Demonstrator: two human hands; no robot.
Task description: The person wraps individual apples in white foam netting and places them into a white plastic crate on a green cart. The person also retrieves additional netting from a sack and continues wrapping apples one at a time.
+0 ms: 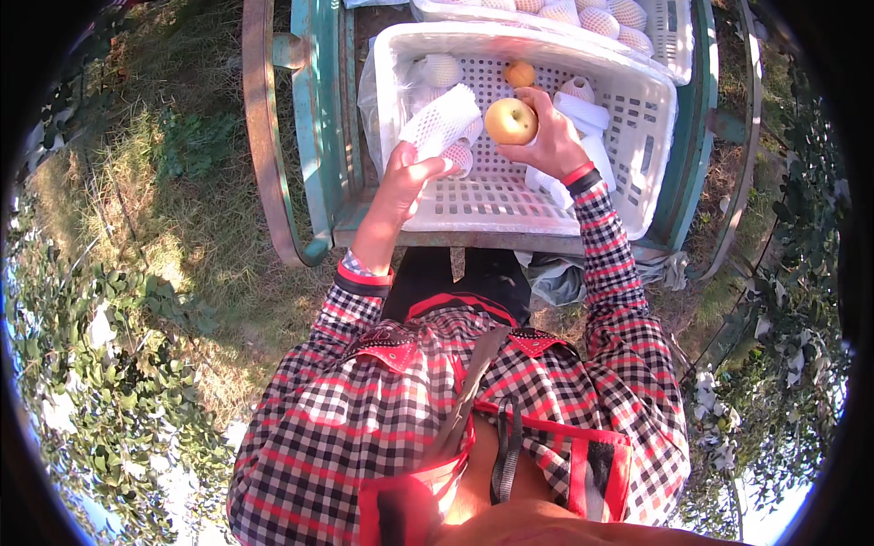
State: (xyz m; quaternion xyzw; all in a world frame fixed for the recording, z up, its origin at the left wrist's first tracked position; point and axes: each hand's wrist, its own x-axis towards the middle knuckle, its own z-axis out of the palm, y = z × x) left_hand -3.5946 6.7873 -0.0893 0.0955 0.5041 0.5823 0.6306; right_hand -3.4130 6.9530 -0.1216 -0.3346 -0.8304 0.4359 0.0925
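Observation:
Pinched between the thumb and fingers of my left hand (405,187) is a white foam fruit net (443,120), a flattened mesh sleeve. My right hand (555,143) grips a round yellow apple (511,121), its hollowed end facing up. Both hands are over a white plastic crate (523,218) with a slotted floor, the net and the apple a short way apart. Inside the crate, an unwrapped orange-yellow fruit (520,74) lies by the far wall. A net-wrapped fruit (441,70) sits at the far left. More white foam nets (583,113) lie along the right side.
The crate rests in a green metal cart frame (320,109) with curved rusty rails (264,136). Beyond it, another white crate (669,41) holds several net-wrapped fruits (599,22). Grass (205,200) is at left; leafy branches (118,364) stand on both sides. Grey plastic sheeting (557,282) hangs under the near rail.

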